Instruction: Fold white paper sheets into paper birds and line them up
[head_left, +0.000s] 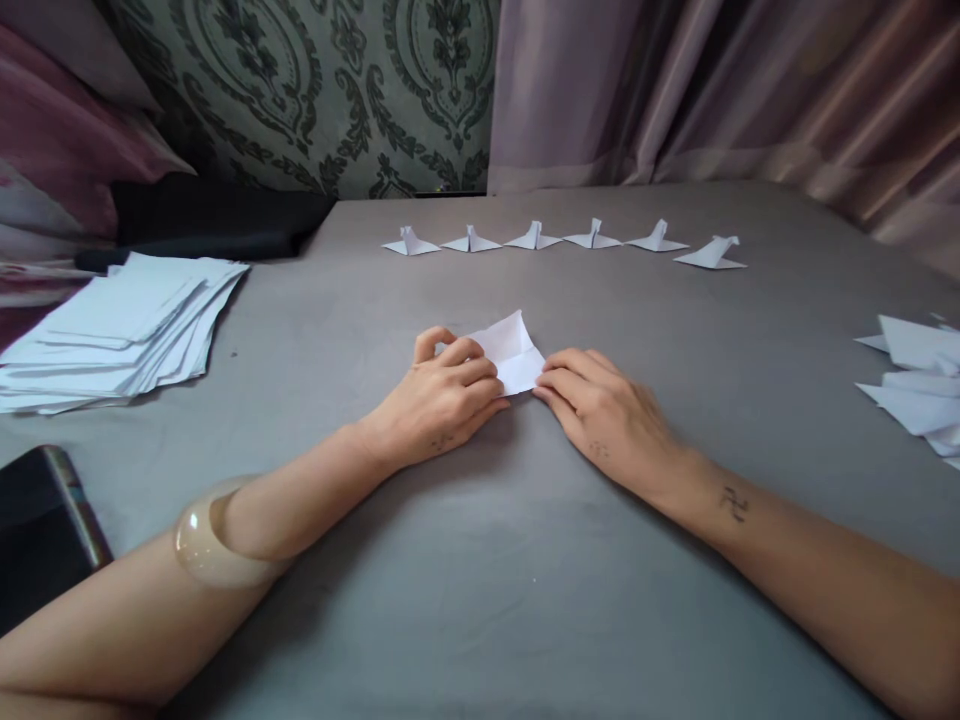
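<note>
Between my hands, just above the grey tabletop [465, 600], is a small white sheet of paper [517, 350] with creases across it and one corner pointing up. My left hand [457, 390] is closed on its left side, fingers curled over and covering part of it. At the lower right corner, my right hand [600, 405] pinches the paper between thumb and fingertips. The left end of the sheet is hidden behind my left fingers.
Several folded paper birds [535, 237] stand in a row toward the back. A stack of white paper [120, 330] lies left, before a black cloth-like item [217, 215]. A dark phone [49, 540] is at the left edge; more folded paper [922, 385] lies right. Curtains [637, 90] hang behind.
</note>
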